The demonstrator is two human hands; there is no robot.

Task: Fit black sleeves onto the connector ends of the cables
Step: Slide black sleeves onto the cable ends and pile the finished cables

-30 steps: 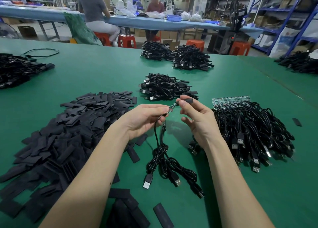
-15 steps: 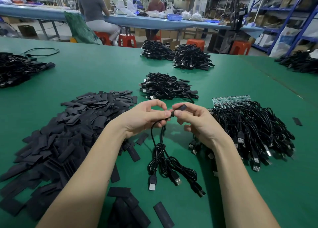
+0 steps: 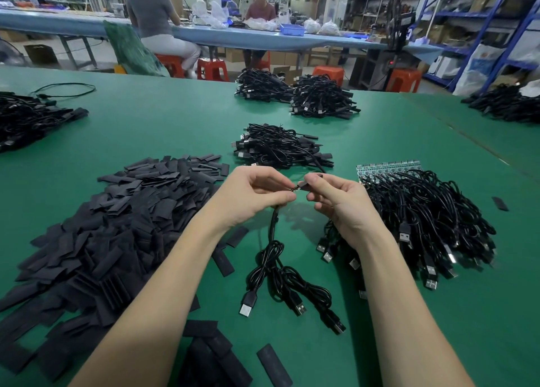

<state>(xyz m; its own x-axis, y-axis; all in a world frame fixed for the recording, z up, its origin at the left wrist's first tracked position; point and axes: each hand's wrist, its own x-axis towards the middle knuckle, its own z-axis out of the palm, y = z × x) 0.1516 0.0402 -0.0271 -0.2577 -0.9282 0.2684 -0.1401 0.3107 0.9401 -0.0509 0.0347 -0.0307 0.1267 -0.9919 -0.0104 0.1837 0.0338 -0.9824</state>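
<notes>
While both forearms are being held over the bench (image 3: 175, 129), a cable (image 3: 273, 226) is being pinched by the left hand (image 3: 251, 199) and a black sleeve (image 3: 305, 185) by the right hand (image 3: 339, 202).

Over a green table (image 3: 152, 129) the left hand (image 3: 251, 199) pinches the end of a black cable (image 3: 273, 226), whose bundled length hangs down and lies coiled on the table with USB plugs (image 3: 248, 305) at its ends. The right hand (image 3: 339, 202) pinches a black sleeve (image 3: 305, 185) right at the cable's tip — the two hands nearly touch. A big heap of loose sleeves (image 3: 117, 220) lies to the left, a pile of cables (image 3: 432, 220) to the right with a strip of small green boards (image 3: 388, 166) at its far edge, and another cable pile (image 3: 277, 147) just beyond the hands
</notes>
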